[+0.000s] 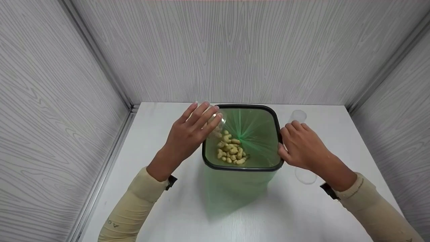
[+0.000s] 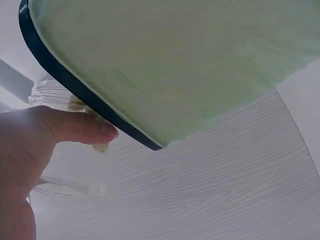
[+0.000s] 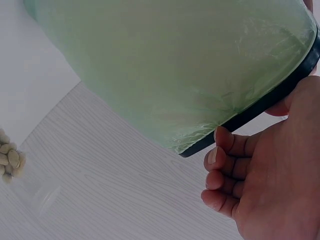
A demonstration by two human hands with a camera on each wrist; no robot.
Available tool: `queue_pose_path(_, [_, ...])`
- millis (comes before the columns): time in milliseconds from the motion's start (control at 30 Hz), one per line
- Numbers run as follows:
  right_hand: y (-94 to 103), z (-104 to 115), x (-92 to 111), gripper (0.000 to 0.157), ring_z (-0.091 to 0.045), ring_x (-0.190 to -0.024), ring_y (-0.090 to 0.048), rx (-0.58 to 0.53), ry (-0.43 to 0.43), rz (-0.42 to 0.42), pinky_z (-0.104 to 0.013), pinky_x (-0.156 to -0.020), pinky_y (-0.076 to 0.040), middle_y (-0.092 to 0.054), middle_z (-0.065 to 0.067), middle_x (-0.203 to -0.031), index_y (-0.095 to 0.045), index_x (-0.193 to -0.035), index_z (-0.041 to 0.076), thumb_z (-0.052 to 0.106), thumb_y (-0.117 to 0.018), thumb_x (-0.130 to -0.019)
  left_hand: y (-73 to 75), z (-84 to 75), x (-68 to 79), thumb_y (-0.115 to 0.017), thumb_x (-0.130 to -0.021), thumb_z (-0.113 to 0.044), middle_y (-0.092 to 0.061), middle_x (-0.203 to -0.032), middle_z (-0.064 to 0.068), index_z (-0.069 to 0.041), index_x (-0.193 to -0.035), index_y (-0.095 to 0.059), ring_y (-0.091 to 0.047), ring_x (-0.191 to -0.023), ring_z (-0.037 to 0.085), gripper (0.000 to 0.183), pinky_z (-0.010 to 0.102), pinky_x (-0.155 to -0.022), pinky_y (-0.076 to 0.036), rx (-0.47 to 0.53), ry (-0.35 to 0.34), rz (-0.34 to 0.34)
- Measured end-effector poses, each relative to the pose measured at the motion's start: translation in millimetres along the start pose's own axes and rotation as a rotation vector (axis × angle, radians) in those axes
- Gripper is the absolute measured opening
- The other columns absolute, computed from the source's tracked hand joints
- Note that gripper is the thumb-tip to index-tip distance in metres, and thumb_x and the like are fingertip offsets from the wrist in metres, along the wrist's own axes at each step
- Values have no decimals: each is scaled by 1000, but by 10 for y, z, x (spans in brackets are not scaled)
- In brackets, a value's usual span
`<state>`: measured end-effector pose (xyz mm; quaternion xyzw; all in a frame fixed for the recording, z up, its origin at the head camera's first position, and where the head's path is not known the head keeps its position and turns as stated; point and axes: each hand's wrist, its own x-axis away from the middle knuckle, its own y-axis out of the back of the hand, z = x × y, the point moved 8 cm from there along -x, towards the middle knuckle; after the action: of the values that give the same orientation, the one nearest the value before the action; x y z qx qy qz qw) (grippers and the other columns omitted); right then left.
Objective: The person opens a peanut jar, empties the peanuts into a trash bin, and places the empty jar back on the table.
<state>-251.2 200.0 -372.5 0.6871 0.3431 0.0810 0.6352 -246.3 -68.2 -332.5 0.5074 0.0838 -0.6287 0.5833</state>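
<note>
My left hand point(image 1: 189, 132) holds a clear plastic jar point(image 1: 217, 122) tilted over the left rim of a bin point(image 1: 242, 169) with a black rim and a green bag lining. Most of the jar hides behind the fingers. Down in the bag, at the left, lie several peanuts in their shells point(image 1: 231, 149). In the left wrist view the thumb point(image 2: 82, 127) stretches along the jar's ridged side point(image 2: 52, 92), and a peanut point(image 2: 101, 147) shows just below it. My right hand point(image 1: 302, 144) grips the bin's right rim, fingers bent at the edge and thumb toward the front corner.
Behind my right hand stands another clear container point(image 1: 298, 116). A clear round lid-like disc point(image 1: 305, 176) lies on the white table point(image 1: 168, 215) below that hand. Grey wood-patterned panels point(image 1: 215, 50) enclose the table at the back and both sides.
</note>
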Motion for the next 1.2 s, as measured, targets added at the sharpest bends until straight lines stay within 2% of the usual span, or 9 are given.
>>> queue_pose_path(467, [-20, -26, -4, 28, -26, -77, -41, -2, -7, 23, -37, -68, -35, -50, -11, -79, -52, -84, 1, 27, -46, -93, 6, -14, -33, -70, -96, -1, -64, -144, 4, -17, -142, -60, -58, -136, 23, 50, 39, -117, -44, -29, -28, 19])
queue_pose_path(667, [-41, -25, -4, 29, -27, -79, -41, -2, -14, 41, -37, -69, -35, -51, -11, -80, -53, -85, 1, 28, -45, -93, 47, 16, -52, -73, -95, -5, -63, -143, 5, -16, -141, -59, -57, -136, 25, 49, 41, -116, -45, -39, 7, -13])
queue_pose_path(900, [-47, -25, -11, 29, -27, -80, -42, -10, -22, 50, -38, -70, -36, -51, -11, -81, -53, -86, 1, 28, -45, -93, -11, -127, -36, -73, -95, -7, -62, -144, 1, -21, -141, -57, -55, -138, 19, 51, 38, -118, -41, -185, -148, -6])
queue_pose_path(1100, [-25, -19, -12, 27, -25, -74, -35, 8, -11, 29, -36, -67, -30, -45, -10, -76, -48, -80, 2, 26, -44, -92, -24, -146, -33, -71, -96, -5, -61, -145, 1, -21, -142, -56, -55, -139, 20, 51, 37, -119, -42, -175, -173, -3])
queue_pose_path(1200, [-31, -23, -8, 27, -25, -76, -36, 2, -15, 35, -36, -68, -31, -45, -10, -77, -49, -81, 2, 27, -44, -92, -37, -167, -21, -72, -95, -4, -60, -146, 3, -20, -142, -55, -54, -139, 21, 53, 36, -119, -43, -181, -191, 12])
